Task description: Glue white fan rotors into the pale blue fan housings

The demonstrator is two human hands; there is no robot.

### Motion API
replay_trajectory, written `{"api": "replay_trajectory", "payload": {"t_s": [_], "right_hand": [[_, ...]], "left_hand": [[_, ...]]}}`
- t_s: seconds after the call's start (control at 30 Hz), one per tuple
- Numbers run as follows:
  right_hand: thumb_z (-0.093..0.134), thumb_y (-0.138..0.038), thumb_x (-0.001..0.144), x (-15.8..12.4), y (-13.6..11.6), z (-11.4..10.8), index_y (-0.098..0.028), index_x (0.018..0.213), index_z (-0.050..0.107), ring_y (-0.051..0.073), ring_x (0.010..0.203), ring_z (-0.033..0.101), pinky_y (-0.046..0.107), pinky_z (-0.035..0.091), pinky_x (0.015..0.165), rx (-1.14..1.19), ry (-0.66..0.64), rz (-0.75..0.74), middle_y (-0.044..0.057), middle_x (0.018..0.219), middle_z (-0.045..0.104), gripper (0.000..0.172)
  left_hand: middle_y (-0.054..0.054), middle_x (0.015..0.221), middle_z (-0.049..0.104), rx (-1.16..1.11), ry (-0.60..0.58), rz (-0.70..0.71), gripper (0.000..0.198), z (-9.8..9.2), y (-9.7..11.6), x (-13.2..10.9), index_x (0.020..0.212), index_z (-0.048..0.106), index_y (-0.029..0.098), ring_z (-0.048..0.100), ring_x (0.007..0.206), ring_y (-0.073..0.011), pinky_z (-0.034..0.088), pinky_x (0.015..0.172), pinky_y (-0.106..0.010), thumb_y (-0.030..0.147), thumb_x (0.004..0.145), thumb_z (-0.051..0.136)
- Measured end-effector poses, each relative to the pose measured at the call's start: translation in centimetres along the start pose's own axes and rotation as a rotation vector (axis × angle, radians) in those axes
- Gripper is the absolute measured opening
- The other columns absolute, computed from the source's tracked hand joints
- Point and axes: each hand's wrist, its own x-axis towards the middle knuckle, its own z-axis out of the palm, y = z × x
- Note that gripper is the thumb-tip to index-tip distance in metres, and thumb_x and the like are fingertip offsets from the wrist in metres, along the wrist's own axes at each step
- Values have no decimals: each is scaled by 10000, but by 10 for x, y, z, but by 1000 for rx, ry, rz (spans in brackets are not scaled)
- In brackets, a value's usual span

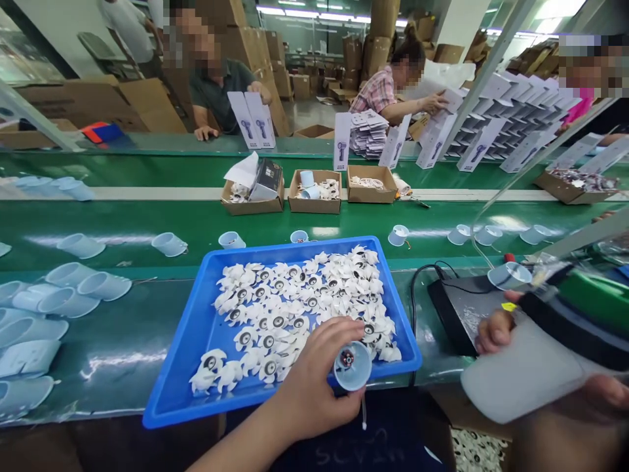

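My left hand (322, 380) is wrapped around a light blue fan housing (361, 372), thumb on the near side and fingers over the far side. Its open end faces me, showing a small motor with reddish windings inside. A short white lead hangs below it. Hand and housing are above the near right part of a blue tray (171, 367). White fan blades (278, 321) with dark round hubs are heaped in this tray. My right hand does not show.
At the right, a co-worker's hand (495, 331) is by another housing (510, 276) and a dark device with cables. Loose housings (69, 295) lie at the left. More stand along the green belt (122, 219). Beyond are small cartons (314, 204), boxes and people.
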Motion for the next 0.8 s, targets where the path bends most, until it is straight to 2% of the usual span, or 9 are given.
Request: {"api": "replay_trajectory", "payload": {"t_s": [0.07,0.13,0.23,0.33,0.43,0.57,0.8], "right_hand": [[673,-678,646,9,-18,31,-279,1277,535,243,615,536,419,472,545,377,-103,146,80,816,513,760],[723,-595,650,19,-33,60,-260,1274,523,223,650,551,412,502,611,610,-129,181,60,850,531,735],[761,-592,693,28,-45,98,-286,1269,499,205,724,579,357,516,656,757,-192,147,24,885,559,703],[738,-654,723,30,-49,122,-254,1093,611,189,720,576,320,520,646,726,-240,96,30,880,581,560],[728,-639,738,29,-48,130,-210,941,671,191,692,555,331,523,639,661,-284,102,54,825,588,478],[724,-581,770,28,-47,127,-215,961,687,202,730,568,341,526,670,637,-341,73,60,834,597,415],[744,-577,748,29,-49,128,-222,918,697,205,726,578,347,536,653,603,-254,99,51,837,591,396]], "left_hand": [[-52,1262,588,-8,-54,-4,688,5,3,2,1296,431,279,524,1214,-253,398,1066,-429,83,667,627],[-41,1171,627,-20,-102,-8,691,10,6,5,1266,443,273,583,1109,-243,457,984,-394,128,645,710],[-36,1094,664,-30,-141,6,703,16,11,10,1227,478,269,627,991,-246,489,891,-387,347,631,843],[-55,1056,686,-34,-114,18,551,17,16,12,1128,556,251,645,952,-263,501,842,-389,472,685,797],[-68,1033,695,-26,-100,-17,423,17,21,13,1028,611,237,651,955,-282,508,841,-401,470,707,755],[-70,1000,697,-46,-125,-33,382,19,22,14,967,634,220,654,914,-275,513,819,-401,477,702,730],[-58,1011,694,-45,-189,-87,404,17,27,18,976,639,226,647,916,-273,506,823,-396,457,671,767]]}}
